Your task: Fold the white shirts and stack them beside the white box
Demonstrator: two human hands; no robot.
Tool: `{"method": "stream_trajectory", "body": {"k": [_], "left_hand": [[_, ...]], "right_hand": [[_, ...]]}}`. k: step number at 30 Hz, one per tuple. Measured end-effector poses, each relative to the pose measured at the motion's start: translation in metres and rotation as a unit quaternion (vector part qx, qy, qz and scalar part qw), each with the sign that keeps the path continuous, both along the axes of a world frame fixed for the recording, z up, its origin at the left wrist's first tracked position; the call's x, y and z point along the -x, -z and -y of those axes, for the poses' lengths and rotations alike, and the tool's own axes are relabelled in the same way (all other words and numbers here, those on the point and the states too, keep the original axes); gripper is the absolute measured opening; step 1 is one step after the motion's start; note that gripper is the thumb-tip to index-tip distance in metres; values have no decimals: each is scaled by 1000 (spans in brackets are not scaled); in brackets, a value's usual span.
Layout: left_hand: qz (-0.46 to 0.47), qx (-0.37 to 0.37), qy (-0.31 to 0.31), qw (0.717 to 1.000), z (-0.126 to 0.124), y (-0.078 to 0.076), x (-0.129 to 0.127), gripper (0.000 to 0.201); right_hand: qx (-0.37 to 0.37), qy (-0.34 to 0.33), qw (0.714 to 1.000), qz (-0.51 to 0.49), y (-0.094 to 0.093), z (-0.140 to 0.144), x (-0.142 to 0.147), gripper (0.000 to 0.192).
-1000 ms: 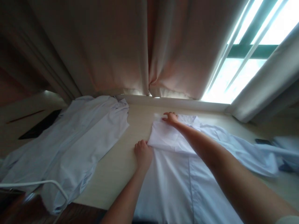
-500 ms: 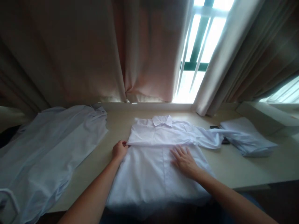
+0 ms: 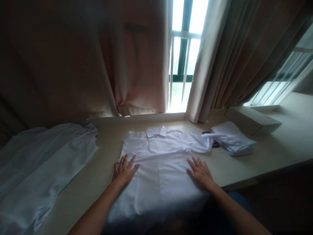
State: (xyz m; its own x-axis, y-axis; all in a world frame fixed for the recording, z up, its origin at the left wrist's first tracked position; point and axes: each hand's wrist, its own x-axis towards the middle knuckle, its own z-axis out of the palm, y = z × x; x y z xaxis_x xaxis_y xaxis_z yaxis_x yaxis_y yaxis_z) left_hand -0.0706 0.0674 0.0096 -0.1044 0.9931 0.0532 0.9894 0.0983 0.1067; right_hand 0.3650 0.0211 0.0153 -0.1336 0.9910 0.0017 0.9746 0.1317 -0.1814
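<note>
A white collared shirt [image 3: 156,176] lies spread on the table in front of me, its collar at the far side and its lower part reaching past the near edge. One sleeve stretches out to the right, up to a folded stack of white cloth. My left hand [image 3: 125,169] rests flat with fingers spread on the shirt's left side. On the right side of the shirt, my right hand [image 3: 200,173] also lies flat, fingers apart. Neither hand grips the fabric.
More white garments [image 3: 49,156] lie loosely on the left of the pale table [image 3: 107,143]. A folded white stack [image 3: 233,137] sits at the right, with a dark phone-like object [image 3: 215,144] beside it. Behind are a box [image 3: 253,119], curtains [image 3: 144,65] and a window.
My left hand has let go of the shirt's left edge and now lies spread on it. My right hand has shifted toward the shirt's right side. The view has turned rightward.
</note>
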Motion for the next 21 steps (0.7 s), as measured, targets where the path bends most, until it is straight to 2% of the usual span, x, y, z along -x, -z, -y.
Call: {"method": "stream_trajectory", "body": {"k": [2,7,10,13,15,18,21], "left_hand": [[-7,-3,-7,1000,2,3,-3,67],[5,13,-23,1000,2,-2,-14,65],[1,11,-26,1000,3,-1,-18,65],[-19,-6,-26,999,2,3,-18,66],[-29,-14,-33,999,1,6,-18,66],[-38,-20,-38,998,-1,10,-17,66],[-45,-24,-32,998,-2,12,-17,66]], "right_hand": [[-2,5,1000,-7,1,-1,-4,63],[14,9,999,-36,1,-3,-14,63],[-38,27,996,-72,-7,-13,-38,56],[-107,151,978,-99,-29,-34,-87,46],[-117,247,957,-95,-51,-50,-130,41],[-135,347,924,-84,-83,-73,-191,46],[-146,425,889,-92,-102,-93,-231,53]]}}
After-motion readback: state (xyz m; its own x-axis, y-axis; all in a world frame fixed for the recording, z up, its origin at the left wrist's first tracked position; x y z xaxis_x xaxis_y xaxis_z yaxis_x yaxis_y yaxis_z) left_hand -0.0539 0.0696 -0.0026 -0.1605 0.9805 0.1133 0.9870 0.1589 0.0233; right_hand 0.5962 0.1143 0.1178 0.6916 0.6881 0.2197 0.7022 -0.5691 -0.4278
